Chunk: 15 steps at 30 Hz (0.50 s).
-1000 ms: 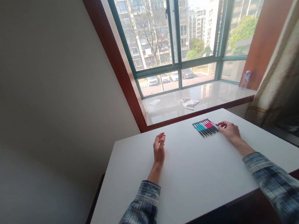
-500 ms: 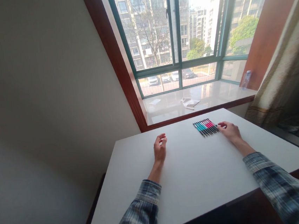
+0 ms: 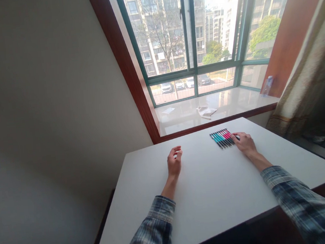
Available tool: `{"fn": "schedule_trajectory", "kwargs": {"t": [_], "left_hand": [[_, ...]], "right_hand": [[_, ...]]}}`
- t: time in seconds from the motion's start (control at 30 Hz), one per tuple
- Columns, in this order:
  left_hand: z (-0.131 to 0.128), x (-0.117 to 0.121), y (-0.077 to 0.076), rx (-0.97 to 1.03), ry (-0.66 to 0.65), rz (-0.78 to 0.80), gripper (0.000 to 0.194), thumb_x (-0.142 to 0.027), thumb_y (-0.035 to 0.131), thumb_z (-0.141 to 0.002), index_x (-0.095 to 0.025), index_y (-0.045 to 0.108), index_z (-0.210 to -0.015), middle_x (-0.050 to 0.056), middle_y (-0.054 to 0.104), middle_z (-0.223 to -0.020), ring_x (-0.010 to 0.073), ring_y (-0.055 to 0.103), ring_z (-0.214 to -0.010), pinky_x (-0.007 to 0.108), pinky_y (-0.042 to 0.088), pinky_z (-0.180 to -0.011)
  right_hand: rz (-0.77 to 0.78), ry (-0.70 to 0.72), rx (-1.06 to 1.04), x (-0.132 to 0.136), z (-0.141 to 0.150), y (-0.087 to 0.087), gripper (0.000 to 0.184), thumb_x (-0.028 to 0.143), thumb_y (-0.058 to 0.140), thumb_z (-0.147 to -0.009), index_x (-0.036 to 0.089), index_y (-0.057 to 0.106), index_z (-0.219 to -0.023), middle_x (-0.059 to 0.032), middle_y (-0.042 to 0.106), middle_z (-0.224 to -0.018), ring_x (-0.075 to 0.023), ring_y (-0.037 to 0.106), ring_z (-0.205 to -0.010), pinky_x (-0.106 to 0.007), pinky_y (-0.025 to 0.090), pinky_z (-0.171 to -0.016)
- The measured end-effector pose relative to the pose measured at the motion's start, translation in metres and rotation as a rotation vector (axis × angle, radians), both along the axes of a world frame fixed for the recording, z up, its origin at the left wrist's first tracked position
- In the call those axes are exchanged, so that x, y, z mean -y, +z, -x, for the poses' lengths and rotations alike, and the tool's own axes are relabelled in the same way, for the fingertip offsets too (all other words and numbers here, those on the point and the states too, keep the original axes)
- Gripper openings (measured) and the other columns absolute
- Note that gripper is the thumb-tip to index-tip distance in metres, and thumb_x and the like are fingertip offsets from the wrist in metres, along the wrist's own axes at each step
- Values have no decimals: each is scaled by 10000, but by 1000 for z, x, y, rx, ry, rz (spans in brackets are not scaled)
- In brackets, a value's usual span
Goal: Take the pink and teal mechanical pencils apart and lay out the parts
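A row of pens [image 3: 221, 138] lies side by side on the white table, teal ones at the left and pink ones at the right, with dark lower ends. My right hand [image 3: 245, 144] is at the row's right end, thumb and fingers closed around a dark-ended pen [image 3: 237, 137]; the fingers cover much of it. Apart from the pens, my left hand [image 3: 174, 162] rests on its side on the table. Its fingers are loosely curled, with a gap to the thumb, and nothing is in them.
The white table [image 3: 209, 194] reaches up to the window ledge [image 3: 179, 122]. On the ledge lie a pale crumpled cloth [image 3: 206, 112] and a sheet of paper [image 3: 168, 110]; a clear bottle [image 3: 267, 86] stands at its right. A curtain [image 3: 303, 66] hangs on the right.
My right hand has moved slightly left, closer over the right end of the pen row. My left hand has stayed almost still.
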<state>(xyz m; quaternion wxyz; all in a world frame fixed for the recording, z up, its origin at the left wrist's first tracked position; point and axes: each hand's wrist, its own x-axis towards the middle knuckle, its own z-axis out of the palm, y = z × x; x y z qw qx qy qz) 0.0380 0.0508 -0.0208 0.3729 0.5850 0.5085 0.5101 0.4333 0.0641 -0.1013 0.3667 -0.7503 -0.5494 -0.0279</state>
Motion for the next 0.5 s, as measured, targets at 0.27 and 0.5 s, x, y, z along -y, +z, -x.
{"fn": "schedule_trajectory", "kwargs": {"t": [0.27,0.5], "left_hand": [[-1,3,3,-6,-11,2,308,-400,591,-866,-215,732,-1067,90,731,-1150,276,626,-1071,391,508,-887],[-1,3,2,-9,-17,-1,298,-402,597,-877,-214,742,-1058,92,738,-1150,281,631,-1082,405,513,-903]], "right_hand": [[2,5,-30,3,3,4,469,563,493,-932,201,759,-1065,-134,734,-1140,-313,633,-1046,-422,463,-968],[23,12,-46,7,8,10,483,603,501,-924,225,746,-1098,-118,721,-1132,-293,637,-971,-410,482,-909]]}}
